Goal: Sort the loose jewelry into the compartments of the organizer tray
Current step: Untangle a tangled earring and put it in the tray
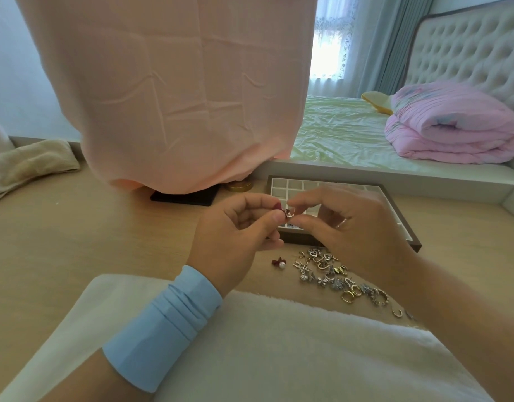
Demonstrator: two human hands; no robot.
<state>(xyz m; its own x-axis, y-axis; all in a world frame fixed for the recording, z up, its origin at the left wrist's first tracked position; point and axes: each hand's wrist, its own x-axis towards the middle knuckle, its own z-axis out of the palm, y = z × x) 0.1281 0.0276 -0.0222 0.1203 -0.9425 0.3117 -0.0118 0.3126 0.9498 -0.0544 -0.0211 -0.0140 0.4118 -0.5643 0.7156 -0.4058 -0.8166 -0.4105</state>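
Nearest of all, white fluffy cloth [279, 343] across the bottom, with the left forearm over it in a pale blue sleeve [163, 326] lying in folds at the wrist. Further up, left hand [238, 230] and right hand [354, 224] held up together above the near edge of the organizer tray [399, 211], fingertips almost meeting. Between them one small earring [288, 213], silver-coloured with a dark red part on its left side. Left thumb and forefinger closed in a pinch on it, other left fingers curled toward the palm. Right thumb and forefinger pinching the same piece from the other side, remaining right fingers loosely bent; thin ring [341, 224] on one of them. Exact shape of the earring too small to tell.

Tray flat on the wooden tabletop [75, 242], brown frame, many small white square compartments, partly hidden behind the hands. A few small dark pieces in a compartment at its near edge, just under the held earring. In front of the tray, close to the right wrist, loose jewelry pile [331, 274] spread on the wood: heart shapes, gold hoops [351, 294], and, a little apart on the left, red bow earring [279, 263] with a pearl.

Behind, peach cloth [177, 97] draped over something on a black base [186, 197], gold round tin [239, 186] beside it, beige folded cloth [26, 166] far left. To the right, bed with green sheet [337, 132] and folded pink quilt [453, 132].
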